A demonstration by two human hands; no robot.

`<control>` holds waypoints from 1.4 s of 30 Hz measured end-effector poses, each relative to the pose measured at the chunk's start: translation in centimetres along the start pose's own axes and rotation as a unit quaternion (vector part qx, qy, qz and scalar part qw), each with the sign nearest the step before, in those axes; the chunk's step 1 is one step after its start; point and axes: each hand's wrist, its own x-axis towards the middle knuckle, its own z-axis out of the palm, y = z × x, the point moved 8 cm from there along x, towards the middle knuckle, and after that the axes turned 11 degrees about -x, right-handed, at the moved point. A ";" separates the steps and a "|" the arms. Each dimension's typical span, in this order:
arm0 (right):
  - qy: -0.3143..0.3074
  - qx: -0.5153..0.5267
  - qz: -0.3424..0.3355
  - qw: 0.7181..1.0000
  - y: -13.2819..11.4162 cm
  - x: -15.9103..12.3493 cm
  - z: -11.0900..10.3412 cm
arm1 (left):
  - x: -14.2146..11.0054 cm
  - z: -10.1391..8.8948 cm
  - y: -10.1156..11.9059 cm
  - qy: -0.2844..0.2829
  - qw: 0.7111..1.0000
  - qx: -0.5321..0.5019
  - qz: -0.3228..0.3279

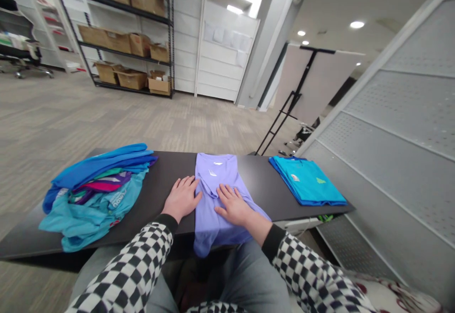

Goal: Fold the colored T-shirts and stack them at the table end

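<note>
A lavender shirt (216, 168) lies on the dark table (170, 166) in front of me, partly folded, with its lower end draping over the near edge. My left hand (182, 195) rests at the shirt's left edge, fingers stretched out, partly over the tabletop. Flat on the middle of the shirt lies my right hand (232, 205), its fingers spread. Neither hand grips the cloth. To the left is a loose heap of blue, teal and purple clothes (101, 194). A neat stack of folded blue shirts (308, 180) sits on the right side of the table.
A grey perforated partition (401, 114) slants along the right. Past the table stand a black easel-like stand (295, 95) with a pale board and a black shelf rack (124, 50) of cardboard boxes. An office chair (21, 43) is at far left.
</note>
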 end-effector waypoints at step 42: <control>-0.042 0.096 0.217 0.971 0.6 -23.3 11.4 | 11.6 11.4 14.3 -0.300 0.944 0.033 0.134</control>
